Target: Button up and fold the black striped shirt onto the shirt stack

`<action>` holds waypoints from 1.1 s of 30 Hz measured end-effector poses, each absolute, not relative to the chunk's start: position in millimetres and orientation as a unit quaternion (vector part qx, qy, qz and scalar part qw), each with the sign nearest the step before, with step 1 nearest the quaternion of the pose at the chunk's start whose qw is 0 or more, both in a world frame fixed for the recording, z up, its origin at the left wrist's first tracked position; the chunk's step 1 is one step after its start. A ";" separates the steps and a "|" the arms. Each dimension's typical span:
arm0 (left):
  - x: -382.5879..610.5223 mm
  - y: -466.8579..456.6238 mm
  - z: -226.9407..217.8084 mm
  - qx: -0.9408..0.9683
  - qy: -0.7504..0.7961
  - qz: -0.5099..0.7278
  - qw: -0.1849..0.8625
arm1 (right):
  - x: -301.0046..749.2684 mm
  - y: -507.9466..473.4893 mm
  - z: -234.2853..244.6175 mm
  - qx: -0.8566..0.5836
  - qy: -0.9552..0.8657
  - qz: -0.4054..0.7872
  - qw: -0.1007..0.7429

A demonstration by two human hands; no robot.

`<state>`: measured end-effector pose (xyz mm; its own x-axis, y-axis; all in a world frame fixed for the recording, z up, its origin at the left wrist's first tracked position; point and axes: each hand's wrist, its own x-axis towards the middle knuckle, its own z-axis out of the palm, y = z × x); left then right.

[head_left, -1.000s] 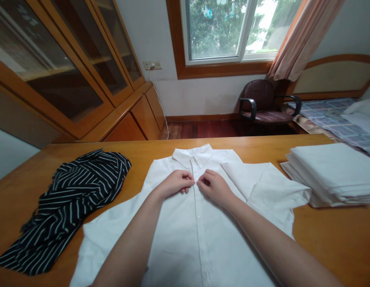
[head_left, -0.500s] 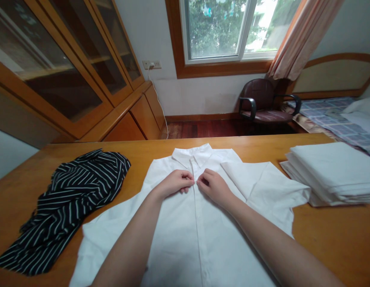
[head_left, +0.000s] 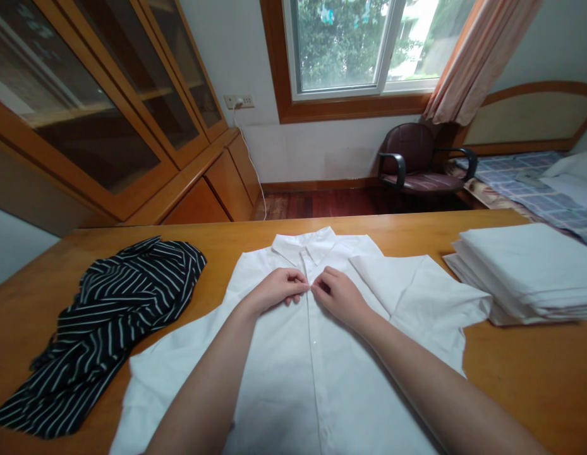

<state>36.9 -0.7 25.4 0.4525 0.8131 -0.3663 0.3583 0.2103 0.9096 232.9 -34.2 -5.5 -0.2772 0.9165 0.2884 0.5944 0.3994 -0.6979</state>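
Observation:
A white collared shirt [head_left: 278,354] lies front side up, its collar pointing away from me and its button strip running down the middle. Just below the collar, my left hand [head_left: 284,287] pinches the edge of the front strip. My right hand [head_left: 335,292] pinches the same strip from the other side, its fingertips almost touching those of the left. Whether a button sits between the fingertips is too small to make out. The sleeve on the right is folded over onto the shirt.
On the left of the wooden table [head_left: 520,379] lies a crumpled black-and-white striped garment [head_left: 127,309]. A stack of folded white cloth [head_left: 534,272] sits at the right. Beyond the table are a glass-door cabinet [head_left: 179,151], an armchair [head_left: 416,158] and a bed [head_left: 525,180].
My fingertips have shifted very slightly at the strip and come a touch closer together. Both hands keep their pinch; the shirt lies as before.

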 end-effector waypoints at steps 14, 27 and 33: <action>34.6 12.9 11.1 0.435 0.497 0.428 0.617 | 233.9 -35.5 -8.4 -0.456 -0.824 0.187 0.280; 34.3 13.6 12.8 0.446 0.488 0.434 0.612 | 237.9 -29.2 -13.5 -0.497 -0.814 0.136 0.268; 34.7 12.6 13.8 0.455 0.487 0.422 0.614 | 238.2 -28.6 -13.5 -0.508 -0.806 0.134 0.274</action>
<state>34.7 12.6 13.8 0.1691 0.9619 -0.2147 -0.0749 0.2297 0.9704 238.2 -28.6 -13.5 -0.3343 0.8920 0.3043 0.7449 0.4479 -0.4944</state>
